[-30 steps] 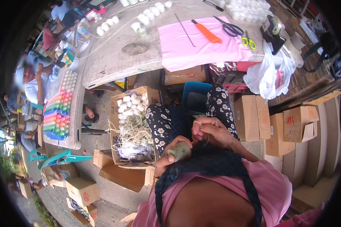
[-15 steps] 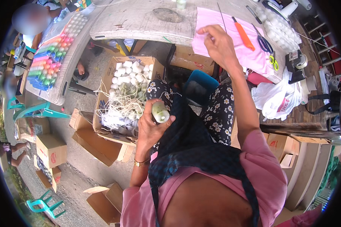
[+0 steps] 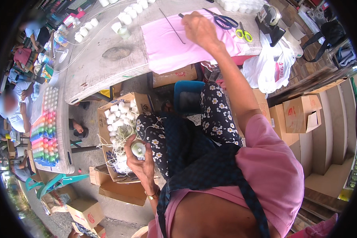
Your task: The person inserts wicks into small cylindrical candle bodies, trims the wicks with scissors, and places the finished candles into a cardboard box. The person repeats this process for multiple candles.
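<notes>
My left hand (image 3: 139, 168) is wrapped round a short pale green and white candle (image 3: 138, 149), its round end facing up, above my lap. At the table, my right hand (image 3: 201, 31) is closed over the pink cloth (image 3: 160, 53). It covers the spot of the orange-handled tool, of which only a dark end peeks out past my fingers. A thin metal rod (image 3: 171, 26) lies on the cloth to the left of this hand. Dark-handled scissors (image 3: 226, 22) and yellow-green scissors (image 3: 244, 35) lie to its right.
Beside my left knee stands a cardboard box (image 3: 144, 101) of white cylinders (image 3: 121, 113) and loose strings (image 3: 117, 152). A blue bin (image 3: 182, 97) sits under the table (image 3: 95, 65). Colourful candles (image 3: 47, 133) fill a left table, where people sit. A white plastic bag (image 3: 267, 67) hangs at right.
My right hand has come down onto the orange-handled tool, which it now hides. The candle has turned more end-on in my left hand. The whole view has swung toward the left.
</notes>
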`<state>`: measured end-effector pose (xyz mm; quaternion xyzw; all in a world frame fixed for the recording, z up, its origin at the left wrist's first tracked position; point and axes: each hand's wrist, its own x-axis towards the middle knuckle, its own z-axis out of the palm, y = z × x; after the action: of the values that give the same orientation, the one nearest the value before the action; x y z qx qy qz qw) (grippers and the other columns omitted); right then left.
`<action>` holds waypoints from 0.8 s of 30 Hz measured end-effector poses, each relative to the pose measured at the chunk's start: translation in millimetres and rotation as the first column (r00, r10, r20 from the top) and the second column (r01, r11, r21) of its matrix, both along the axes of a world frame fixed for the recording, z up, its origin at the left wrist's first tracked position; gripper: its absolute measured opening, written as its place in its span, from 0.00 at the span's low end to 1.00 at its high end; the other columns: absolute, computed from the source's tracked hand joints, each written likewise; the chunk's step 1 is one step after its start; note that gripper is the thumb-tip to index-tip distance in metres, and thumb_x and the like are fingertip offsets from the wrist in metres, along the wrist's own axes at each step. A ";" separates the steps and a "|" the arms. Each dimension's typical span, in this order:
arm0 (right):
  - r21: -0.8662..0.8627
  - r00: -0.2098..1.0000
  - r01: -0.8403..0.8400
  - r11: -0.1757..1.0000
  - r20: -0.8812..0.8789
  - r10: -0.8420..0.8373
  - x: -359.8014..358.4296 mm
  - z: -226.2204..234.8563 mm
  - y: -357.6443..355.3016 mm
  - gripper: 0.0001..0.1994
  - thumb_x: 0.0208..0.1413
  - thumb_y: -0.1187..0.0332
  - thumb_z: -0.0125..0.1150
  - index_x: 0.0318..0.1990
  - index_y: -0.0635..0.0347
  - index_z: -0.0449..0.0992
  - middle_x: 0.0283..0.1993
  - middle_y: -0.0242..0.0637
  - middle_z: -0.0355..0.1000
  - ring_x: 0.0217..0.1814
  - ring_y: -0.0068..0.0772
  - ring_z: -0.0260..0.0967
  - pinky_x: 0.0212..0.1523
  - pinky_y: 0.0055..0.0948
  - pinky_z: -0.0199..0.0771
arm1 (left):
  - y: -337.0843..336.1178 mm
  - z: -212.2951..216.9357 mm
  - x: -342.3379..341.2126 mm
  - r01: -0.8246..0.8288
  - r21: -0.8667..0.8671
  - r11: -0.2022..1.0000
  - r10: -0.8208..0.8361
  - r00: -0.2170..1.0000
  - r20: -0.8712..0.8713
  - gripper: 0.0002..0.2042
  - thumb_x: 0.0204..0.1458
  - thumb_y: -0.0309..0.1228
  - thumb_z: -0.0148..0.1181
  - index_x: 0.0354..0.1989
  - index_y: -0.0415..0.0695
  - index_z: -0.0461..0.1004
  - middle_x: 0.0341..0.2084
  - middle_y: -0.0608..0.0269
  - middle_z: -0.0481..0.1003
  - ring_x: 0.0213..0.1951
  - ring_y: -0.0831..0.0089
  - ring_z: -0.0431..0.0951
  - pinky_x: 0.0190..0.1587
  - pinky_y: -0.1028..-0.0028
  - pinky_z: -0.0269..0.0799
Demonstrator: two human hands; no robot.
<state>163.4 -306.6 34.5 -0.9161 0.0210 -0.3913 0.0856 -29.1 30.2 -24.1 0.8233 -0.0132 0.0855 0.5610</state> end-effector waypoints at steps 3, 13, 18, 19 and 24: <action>-0.063 0.975 0.213 0.975 -0.047 -0.216 2.9 -17.5 -90.2 0.08 0.47 0.73 0.54 0.33 0.56 0.80 0.35 0.46 0.75 0.38 0.51 0.75 0.40 0.40 0.76 | -15.7 3.0 -2.6 0.056 0.030 0.998 -0.054 0.996 -0.067 0.19 0.48 0.27 0.64 0.48 0.38 0.69 0.27 0.66 0.74 0.31 0.78 0.71 0.39 0.77 0.68; -0.105 0.713 0.371 0.923 -0.604 -0.356 51.3 -6.2 -132.1 0.25 0.49 0.51 0.55 0.52 0.56 0.73 0.59 0.44 0.65 0.62 0.53 0.61 0.58 0.62 0.59 | -52.3 12.2 7.4 0.185 0.123 0.975 -0.184 0.983 -0.021 0.19 0.45 0.26 0.65 0.47 0.42 0.71 0.29 0.62 0.75 0.33 0.74 0.75 0.39 0.75 0.70; -0.056 0.809 0.358 0.932 -0.480 -0.339 98.5 -44.8 -191.6 0.20 0.47 0.59 0.55 0.43 0.64 0.74 0.53 0.55 0.68 0.56 0.53 0.66 0.57 0.50 0.64 | -61.0 22.5 11.4 0.271 0.179 0.946 -0.286 0.956 0.067 0.21 0.42 0.28 0.66 0.47 0.44 0.70 0.31 0.53 0.77 0.33 0.59 0.80 0.46 0.66 0.73; -0.135 0.729 0.349 0.927 -0.583 -0.359 117.5 -54.9 -280.6 0.21 0.47 0.65 0.52 0.52 0.56 0.72 0.59 0.48 0.66 0.63 0.51 0.61 0.59 0.65 0.53 | -66.9 20.5 18.2 0.316 0.167 0.934 -0.338 0.933 0.126 0.21 0.42 0.29 0.66 0.47 0.44 0.70 0.29 0.52 0.76 0.32 0.57 0.79 0.50 0.63 0.71; -0.123 0.685 0.443 0.888 -0.592 -0.424 95.2 14.3 -144.3 0.21 0.44 0.67 0.55 0.50 0.53 0.71 0.55 0.40 0.71 0.59 0.45 0.67 0.56 0.58 0.56 | -33.3 21.7 7.9 0.223 0.168 0.960 -0.235 0.970 0.056 0.21 0.45 0.34 0.66 0.48 0.46 0.69 0.34 0.56 0.76 0.34 0.59 0.79 0.36 0.68 0.74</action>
<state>258.6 -450.8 48.8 -0.9592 0.2689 -0.0869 -0.0068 -21.2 -3.2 -2.4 0.8549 -0.1364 0.0497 0.4980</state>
